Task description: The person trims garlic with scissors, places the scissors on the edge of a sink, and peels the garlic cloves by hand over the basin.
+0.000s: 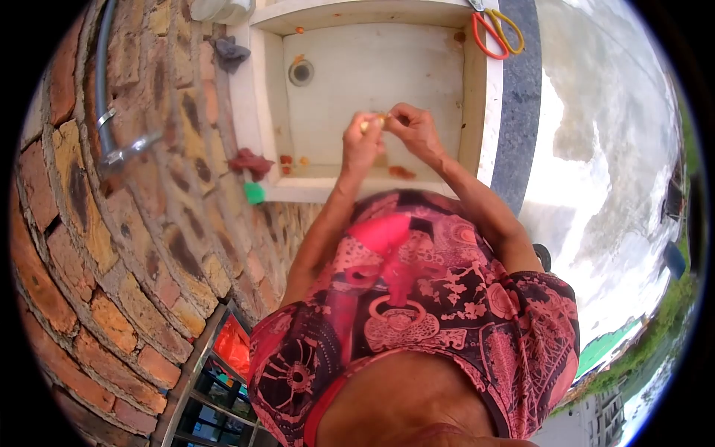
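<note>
Both hands meet over the white sink (pixel 372 52), close to its near side. My left hand (pixel 360 141) is closed around a small pale-yellow piece (pixel 365 127), mostly hidden by the fingers. Beside it, the fingers of my right hand (pixel 417 134) are pinched together at a small orange-yellow bit (pixel 383 117) between the hands. What exactly these pieces are is too small and blurred to tell. Below the hands, a reddish-brown scrap (pixel 402 172) lies along the sink's near edge.
Scissors with red and yellow handles (pixel 490 36) rest on the sink's right rim. A drain (pixel 301 72) is at far left. Red cloth (pixel 251 162), a green block (pixel 255 194) and a grey rag (pixel 231 54) sit on the left ledge. A tap (pixel 123 154) projects from the brick wall (pixel 160 179).
</note>
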Available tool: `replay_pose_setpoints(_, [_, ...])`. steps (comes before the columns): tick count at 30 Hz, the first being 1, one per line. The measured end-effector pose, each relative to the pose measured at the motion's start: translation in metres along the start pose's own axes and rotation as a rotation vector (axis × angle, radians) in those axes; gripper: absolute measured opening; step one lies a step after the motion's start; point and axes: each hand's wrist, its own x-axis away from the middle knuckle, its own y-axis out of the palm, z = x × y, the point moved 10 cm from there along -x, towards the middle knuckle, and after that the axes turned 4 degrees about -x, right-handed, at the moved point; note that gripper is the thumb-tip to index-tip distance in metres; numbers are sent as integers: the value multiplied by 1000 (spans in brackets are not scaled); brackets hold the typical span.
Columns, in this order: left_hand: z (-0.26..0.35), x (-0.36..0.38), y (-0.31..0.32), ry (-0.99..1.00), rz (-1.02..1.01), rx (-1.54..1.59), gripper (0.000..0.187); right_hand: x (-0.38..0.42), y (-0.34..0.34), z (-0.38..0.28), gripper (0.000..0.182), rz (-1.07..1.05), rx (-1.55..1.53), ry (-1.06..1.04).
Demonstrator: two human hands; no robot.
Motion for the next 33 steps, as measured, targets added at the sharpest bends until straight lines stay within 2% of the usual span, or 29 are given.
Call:
replay_pose_setpoints(2, [-3, -2, 1, -8, -36, -40, 14, 1, 2, 6, 14, -21, 15, 9])
replay_pose_setpoints(4, [-14, -3, 6, -133, -109, 160, 14, -1, 12, 8, 11, -67, -199, 15])
replay_pose_setpoints(5, [-14, -4, 3, -132, -110, 159, 14, -2, 10, 8, 11, -66, -200, 13])
replay_pose_setpoints(7, [-14, 1, 12, -241, -195, 486, 12, -3, -1, 7, 13, -10, -173, 61])
replay_pose_setpoints(8, [-14, 0, 12, -242, -195, 487, 12, -4, -4, 7, 13, -10, -173, 62])
replay_pose_setpoints(10, [-14, -1, 13, -256, -206, 593, 11, -3, -18, 23, 11, 81, -205, 206])
replay_pose_setpoints(12, [-18, -3, 11, -276, -209, 616, 11, -5, -21, 22, 12, 73, -207, 159])
replay_pose_setpoints(13, [-21, -3, 12, -298, -216, 638, 10, -6, -22, 13, 12, 48, -23, 64])
replay_pose_setpoints(14, [-24, -5, 11, -298, -218, 639, 10, -5, -20, 3, 12, 24, 162, -31])
replay_pose_setpoints(15, [-30, -7, 9, -307, -210, 646, 10, -2, -19, -3, 12, 25, 163, -31])
replay_pose_setpoints(17, [-38, -6, 7, -319, -201, 651, 10, 7, -5, -41, 13, -20, 218, -235])
replay_pose_setpoints(20, [-39, -6, 6, -272, -181, 513, 10, 10, 8, -45, 9, -90, 329, -312])
replay_pose_setpoints(22, [-20, -5, 0, -105, -119, 134, 11, 12, 10, -46, 8, -77, 384, -378])
replay_pose_setpoints(23, [-15, -4, 0, -105, -118, 133, 11, 14, 12, -50, 7, -64, 439, -443])
replay_pose_setpoints(26, [-11, -2, -4, -169, -72, 151, 11, 11, 11, -46, 5, -59, 413, -350])
replay_pose_setpoints(30, [-20, -7, -3, -234, -99, 285, 10, 11, 9, -42, 4, -48, 391, -365])
replay_pose_setpoints(32, [-23, -5, -3, -259, -93, 337, 9, 7, 3, -25, 5, -37, 249, -198])
replay_pose_setpoints(33, [-25, -3, -1, -300, -85, 387, 8, 8, 3, -27, 5, -37, 249, -199])
